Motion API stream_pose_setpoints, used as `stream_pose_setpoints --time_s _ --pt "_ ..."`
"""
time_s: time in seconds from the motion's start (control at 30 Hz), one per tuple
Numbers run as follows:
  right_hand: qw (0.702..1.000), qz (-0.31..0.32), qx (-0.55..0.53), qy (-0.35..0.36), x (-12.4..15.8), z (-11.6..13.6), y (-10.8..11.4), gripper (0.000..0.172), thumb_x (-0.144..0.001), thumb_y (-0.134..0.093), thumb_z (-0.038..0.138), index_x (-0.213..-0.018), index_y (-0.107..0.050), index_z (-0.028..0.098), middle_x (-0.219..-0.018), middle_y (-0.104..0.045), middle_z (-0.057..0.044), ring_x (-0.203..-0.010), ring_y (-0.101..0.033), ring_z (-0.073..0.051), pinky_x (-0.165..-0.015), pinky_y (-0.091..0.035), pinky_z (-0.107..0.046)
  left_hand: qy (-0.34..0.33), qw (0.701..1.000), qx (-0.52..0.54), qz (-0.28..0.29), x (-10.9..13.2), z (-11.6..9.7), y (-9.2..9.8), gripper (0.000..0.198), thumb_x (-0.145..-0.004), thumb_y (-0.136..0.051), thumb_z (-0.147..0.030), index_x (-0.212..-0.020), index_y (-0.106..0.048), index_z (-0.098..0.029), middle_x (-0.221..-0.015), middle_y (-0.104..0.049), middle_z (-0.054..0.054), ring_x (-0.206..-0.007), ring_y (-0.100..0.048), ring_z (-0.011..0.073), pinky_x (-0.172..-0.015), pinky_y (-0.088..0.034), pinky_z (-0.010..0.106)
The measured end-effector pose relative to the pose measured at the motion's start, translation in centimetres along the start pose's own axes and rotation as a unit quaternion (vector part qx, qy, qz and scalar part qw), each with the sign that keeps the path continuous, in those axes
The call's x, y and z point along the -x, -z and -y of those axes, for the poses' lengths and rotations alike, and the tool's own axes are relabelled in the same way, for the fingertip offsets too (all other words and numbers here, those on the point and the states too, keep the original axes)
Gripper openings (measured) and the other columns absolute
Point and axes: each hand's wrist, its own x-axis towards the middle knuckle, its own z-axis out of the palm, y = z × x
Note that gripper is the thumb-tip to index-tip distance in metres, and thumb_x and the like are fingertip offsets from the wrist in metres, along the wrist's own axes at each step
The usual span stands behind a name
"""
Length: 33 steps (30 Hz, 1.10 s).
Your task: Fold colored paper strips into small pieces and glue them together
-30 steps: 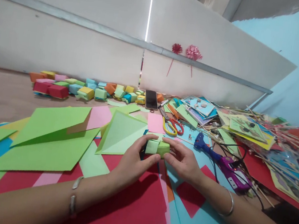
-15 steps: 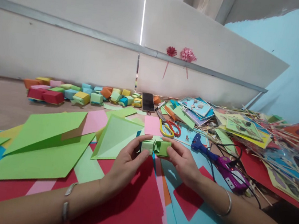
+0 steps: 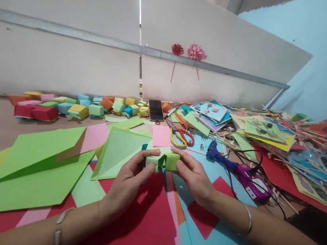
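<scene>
**Green paper box shifts left between both hands**

Since a second ago, both hands have carried the folded green box (image 3: 162, 161) slightly left and pulled its two halves a little apart at the middle seam. Left hand (image 3: 128, 182) pinches the pale half, right hand (image 3: 194, 175) pinches the darker half, fingers closed narrowly on it, just above the red sheet (image 3: 144, 220) and loose coloured paper. Scissors (image 3: 180, 134) and a glue gun (image 3: 235, 170) lie near. Pulling unevenly could, I judge, unfold the tucked flaps or crush a thin wall.
</scene>
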Motion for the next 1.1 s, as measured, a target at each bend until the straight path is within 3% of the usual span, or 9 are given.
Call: stream_pose_setpoints --time_s 0.23,0.47,0.6,0.8,1.0,1.1 --pt "0.996 0.014 0.066 0.053 0.28 -0.09 -0.08 0.045 -0.088 -0.063 0.037 -0.131 -0.06 0.025 -0.134 -0.062 -0.008 -0.124 -0.059 -0.025 -0.107 -0.048 -0.046 -0.004 0.998 -0.055 -0.024 -0.24 0.33 0.25 0.04 -0.088 -0.059 -0.056 -0.11 -0.07 -0.025 -0.114 -0.071 0.005 -0.107 -0.061 0.0264 -0.088 -0.046 0.033" --pt "0.993 0.023 0.089 0.069 0.58 0.01 -0.63 0.047 -0.083 -0.064 0.026 -0.13 -0.06 0.022 -0.133 -0.063 -0.009 -0.119 -0.062 -0.024 -0.105 -0.05 -0.045 -0.019 0.997 -0.063 -0.044 -0.27 0.06 0.14 0.051 -0.083 -0.065 -0.058 -0.122 -0.069 -0.025 -0.124 -0.07 0.006 -0.114 -0.061 0.0272 -0.097 -0.045 0.036" --pt "0.997 0.026 0.058 0.05 0.45 -0.22 -0.51 0.048 -0.082 -0.064 0.025 -0.13 -0.058 0.02 -0.13 -0.065 -0.011 -0.118 -0.063 -0.024 -0.104 -0.051 -0.043 -0.015 0.997 -0.052 -0.056 -0.34 -0.13 -0.01 0.062 -0.08 -0.069 -0.056 -0.134 -0.061 -0.026 -0.126 -0.069 0.005 -0.118 -0.06 0.0257 -0.1 -0.045 0.034" --pt "0.998 0.01 0.013 0.067 0.44 -0.41 -0.6 0.042 -0.079 -0.068 0.022 -0.12 -0.062 0.02 -0.121 -0.067 -0.009 -0.112 -0.065 -0.022 -0.099 -0.055 -0.04 -0.005 0.997 -0.011 -0.07 -0.48 -0.28 -0.23 0.074 -0.083 -0.068 -0.052 -0.148 -0.043 -0.027 -0.122 -0.07 0.005 -0.104 -0.067 0.0212 -0.087 -0.053 0.029" --pt "0.997 0.012 0.001 0.071 0.36 -0.35 -0.62 0.035 -0.076 -0.067 0.019 -0.112 -0.067 0.022 -0.118 -0.067 -0.008 -0.111 -0.065 -0.021 -0.1 -0.053 -0.041 -0.017 0.998 -0.041 -0.054 -0.27 -0.01 -0.06 0.064 -0.085 -0.066 -0.052 -0.142 -0.051 -0.028 -0.129 -0.066 0.004 -0.11 -0.062 0.0206 -0.092 -0.049 0.029" --pt "0.998 0.019 -0.011 0.057 0.24 -0.32 -0.5 0.036 -0.078 -0.069 0.023 -0.113 -0.065 0.022 -0.111 -0.069 -0.006 -0.105 -0.067 -0.021 -0.097 -0.054 -0.042 -0.012 0.998 -0.056 -0.028 -0.04 0.08 0.02 0.057 -0.086 -0.064 -0.051 -0.137 -0.055 -0.027 -0.12 -0.068 0.003 -0.102 -0.062 0.0191 -0.088 -0.049 0.029"
